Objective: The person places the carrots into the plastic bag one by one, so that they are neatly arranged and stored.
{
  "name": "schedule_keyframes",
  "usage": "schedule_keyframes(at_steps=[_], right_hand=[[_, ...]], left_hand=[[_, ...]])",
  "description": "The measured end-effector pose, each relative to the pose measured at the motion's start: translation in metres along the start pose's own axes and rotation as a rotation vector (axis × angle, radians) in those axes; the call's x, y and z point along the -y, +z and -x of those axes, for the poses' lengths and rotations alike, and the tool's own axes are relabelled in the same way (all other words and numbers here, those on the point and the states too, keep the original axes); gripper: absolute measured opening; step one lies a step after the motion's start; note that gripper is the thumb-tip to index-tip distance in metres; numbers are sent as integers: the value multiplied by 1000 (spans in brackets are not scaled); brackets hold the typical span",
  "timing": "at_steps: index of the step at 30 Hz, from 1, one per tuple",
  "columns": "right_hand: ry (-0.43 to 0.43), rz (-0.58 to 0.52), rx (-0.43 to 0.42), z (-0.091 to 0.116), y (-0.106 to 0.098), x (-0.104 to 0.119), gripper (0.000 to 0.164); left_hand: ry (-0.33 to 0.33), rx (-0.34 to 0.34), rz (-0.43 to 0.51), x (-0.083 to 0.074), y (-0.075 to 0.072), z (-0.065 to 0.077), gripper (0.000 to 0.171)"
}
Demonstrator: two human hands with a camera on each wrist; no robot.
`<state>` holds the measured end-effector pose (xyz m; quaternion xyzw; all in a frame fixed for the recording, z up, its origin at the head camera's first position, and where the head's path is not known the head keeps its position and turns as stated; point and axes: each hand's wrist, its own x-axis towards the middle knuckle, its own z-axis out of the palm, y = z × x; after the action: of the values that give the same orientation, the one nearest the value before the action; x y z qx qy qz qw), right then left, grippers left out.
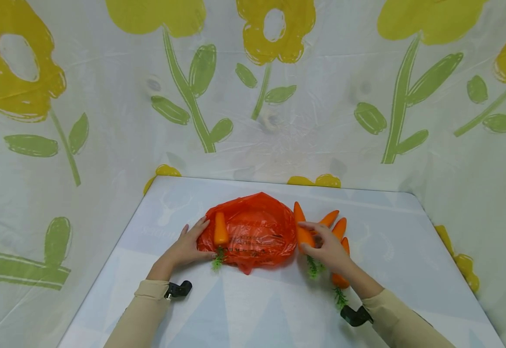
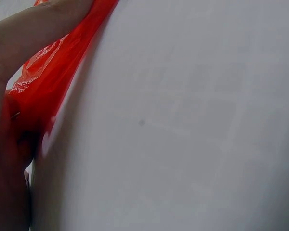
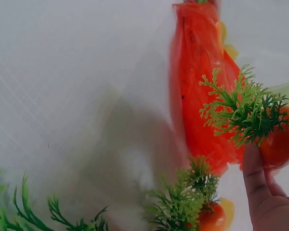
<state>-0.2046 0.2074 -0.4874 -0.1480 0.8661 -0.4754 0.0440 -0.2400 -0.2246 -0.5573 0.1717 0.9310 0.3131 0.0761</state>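
A red plastic bag (image 1: 257, 232) lies spread on the table, with one orange carrot (image 1: 221, 231) on it at the left, its green top over the bag's near edge. My left hand (image 1: 189, 245) holds the bag's left side; in the left wrist view red plastic (image 2: 50, 89) sits between thumb and fingers. At the bag's right edge my right hand (image 1: 327, 247) pinches another carrot (image 1: 298, 215) between thumb and fingers. Its leafy top (image 3: 245, 108) shows large in the right wrist view. Several more carrots (image 1: 339, 227) lie beside and under the right hand, partly hidden by it.
The pale table (image 1: 244, 309) has a back edge against a white curtain (image 1: 313, 135) printed with yellow flowers. More curtain hangs along both sides. A black wrist camera mount (image 1: 179, 289) sits on the left wrist, and another mount (image 1: 356, 315) on the right.
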Motion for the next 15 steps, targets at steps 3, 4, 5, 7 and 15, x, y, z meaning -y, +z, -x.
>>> schedule_keyframes(at_steps=[3, 4, 5, 7, 15], right_hand=[[-6, -1, 6, -2, 3, 1, 53], [-7, -1, 6, -2, 4, 1, 53], [-6, 3, 4, -3, 5, 2, 53], [-11, 15, 4, -4, 7, 2, 53], [22, 40, 7, -8, 13, 4, 55]], left_hand=[[1, -2, 0, 0, 0, 0, 108], [1, -2, 0, 0, 0, 0, 108], [0, -1, 2, 0, 0, 0, 108], [0, -2, 3, 1, 0, 0, 108], [-4, 0, 2, 1, 1, 0, 109]])
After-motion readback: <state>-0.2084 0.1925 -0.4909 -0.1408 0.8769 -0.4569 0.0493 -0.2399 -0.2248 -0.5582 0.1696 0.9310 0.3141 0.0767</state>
